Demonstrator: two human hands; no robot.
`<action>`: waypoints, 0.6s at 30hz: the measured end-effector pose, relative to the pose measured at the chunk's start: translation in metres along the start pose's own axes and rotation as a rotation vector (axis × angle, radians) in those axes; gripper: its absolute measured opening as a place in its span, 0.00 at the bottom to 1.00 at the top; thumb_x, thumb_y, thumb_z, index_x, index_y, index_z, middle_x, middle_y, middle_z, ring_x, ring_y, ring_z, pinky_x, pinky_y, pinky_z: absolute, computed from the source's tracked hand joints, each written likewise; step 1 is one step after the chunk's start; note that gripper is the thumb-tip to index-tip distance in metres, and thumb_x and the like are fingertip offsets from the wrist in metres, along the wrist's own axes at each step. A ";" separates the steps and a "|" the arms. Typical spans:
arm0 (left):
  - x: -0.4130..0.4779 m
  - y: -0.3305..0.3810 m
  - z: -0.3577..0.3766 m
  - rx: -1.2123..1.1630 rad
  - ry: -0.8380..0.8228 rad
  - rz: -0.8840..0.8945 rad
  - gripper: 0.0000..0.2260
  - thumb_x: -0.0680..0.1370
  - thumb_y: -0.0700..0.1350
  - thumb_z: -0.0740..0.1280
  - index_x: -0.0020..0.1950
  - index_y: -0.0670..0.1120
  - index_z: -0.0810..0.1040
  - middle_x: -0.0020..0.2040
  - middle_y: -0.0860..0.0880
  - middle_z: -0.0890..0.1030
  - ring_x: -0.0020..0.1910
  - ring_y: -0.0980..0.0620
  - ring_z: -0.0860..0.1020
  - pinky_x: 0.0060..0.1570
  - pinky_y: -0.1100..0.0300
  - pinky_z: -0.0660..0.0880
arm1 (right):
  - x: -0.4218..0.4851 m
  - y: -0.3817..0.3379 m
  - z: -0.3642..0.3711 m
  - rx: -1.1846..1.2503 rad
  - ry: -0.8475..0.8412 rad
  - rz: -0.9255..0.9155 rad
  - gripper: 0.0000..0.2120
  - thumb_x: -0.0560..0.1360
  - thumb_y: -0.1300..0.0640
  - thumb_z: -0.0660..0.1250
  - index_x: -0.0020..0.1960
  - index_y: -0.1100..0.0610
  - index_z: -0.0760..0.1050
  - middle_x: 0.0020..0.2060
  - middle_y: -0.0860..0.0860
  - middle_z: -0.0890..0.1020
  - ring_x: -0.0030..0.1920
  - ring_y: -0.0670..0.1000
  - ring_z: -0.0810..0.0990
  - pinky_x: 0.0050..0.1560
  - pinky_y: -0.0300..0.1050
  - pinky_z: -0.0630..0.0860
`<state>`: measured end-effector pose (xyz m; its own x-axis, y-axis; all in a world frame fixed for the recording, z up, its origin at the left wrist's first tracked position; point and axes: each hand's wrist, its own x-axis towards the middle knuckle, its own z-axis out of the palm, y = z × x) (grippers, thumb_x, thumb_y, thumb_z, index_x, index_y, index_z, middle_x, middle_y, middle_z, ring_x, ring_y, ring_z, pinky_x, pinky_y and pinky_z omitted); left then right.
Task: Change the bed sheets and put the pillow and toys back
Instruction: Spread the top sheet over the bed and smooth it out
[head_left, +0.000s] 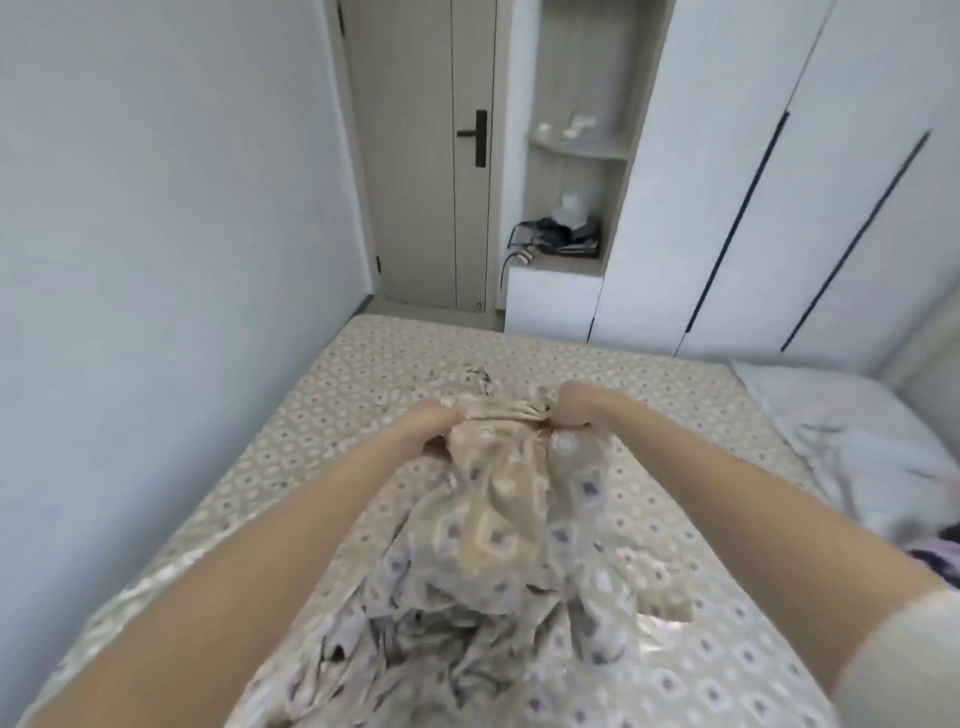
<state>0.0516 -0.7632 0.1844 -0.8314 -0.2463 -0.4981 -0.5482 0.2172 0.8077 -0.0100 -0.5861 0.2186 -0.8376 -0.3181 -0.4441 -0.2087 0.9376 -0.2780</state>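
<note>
The left hand grips one end of a gathered hem of the patterned sheet, fingers curled tight into the cloth. The right hand grips the other end the same way, and the short stretch of hem between them is pulled taut. Below the hands the rest of the sheet falls toward the person in a crumpled bundle that piles on the bed.

The main risk, as I judge it, lies in that bundle. It looks twisted, so a throw or pull could spread it crooked or bring up the wrong corner. Loose folds near the person could also be pinned under a knee and jerk the hem free.

Left of the hands a plain pale wall runs along the bed. The bed's surface shows the same beige pattern, mostly flat, with wrinkles just beyond the hands. I cannot tell whether it is one cloth with the bundle.

Beyond the hands stands a closed door. To its right are an open shelf niche holding small items and dark cables, then a white wardrobe.

Right of the right hand lies pale bedding, possibly the pillow but too blurred to say. I can make out no toys.
</note>
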 end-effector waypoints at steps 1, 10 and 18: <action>0.005 0.024 0.002 -0.061 0.009 0.052 0.07 0.81 0.44 0.61 0.50 0.40 0.73 0.41 0.44 0.76 0.36 0.49 0.76 0.32 0.58 0.78 | 0.009 -0.001 -0.020 0.044 0.133 0.011 0.08 0.79 0.60 0.60 0.45 0.63 0.74 0.52 0.59 0.76 0.51 0.55 0.75 0.37 0.41 0.70; 0.041 0.199 -0.028 -0.576 -0.076 0.472 0.26 0.82 0.46 0.60 0.76 0.54 0.52 0.66 0.49 0.73 0.55 0.50 0.77 0.50 0.51 0.76 | 0.052 0.000 -0.176 0.721 0.625 -0.137 0.20 0.73 0.56 0.69 0.61 0.64 0.71 0.53 0.60 0.77 0.60 0.60 0.76 0.61 0.53 0.74; 0.041 0.053 0.004 0.147 0.008 0.371 0.16 0.82 0.44 0.59 0.69 0.47 0.70 0.58 0.51 0.73 0.47 0.58 0.73 0.41 0.65 0.71 | 0.079 0.051 -0.030 0.442 0.332 0.056 0.16 0.77 0.60 0.61 0.63 0.66 0.74 0.56 0.60 0.78 0.55 0.57 0.76 0.50 0.45 0.73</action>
<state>-0.0119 -0.7581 0.2057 -0.9751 -0.1328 -0.1777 -0.2180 0.4254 0.8784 -0.1017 -0.5587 0.1949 -0.9703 -0.1412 -0.1962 0.0126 0.7810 -0.6244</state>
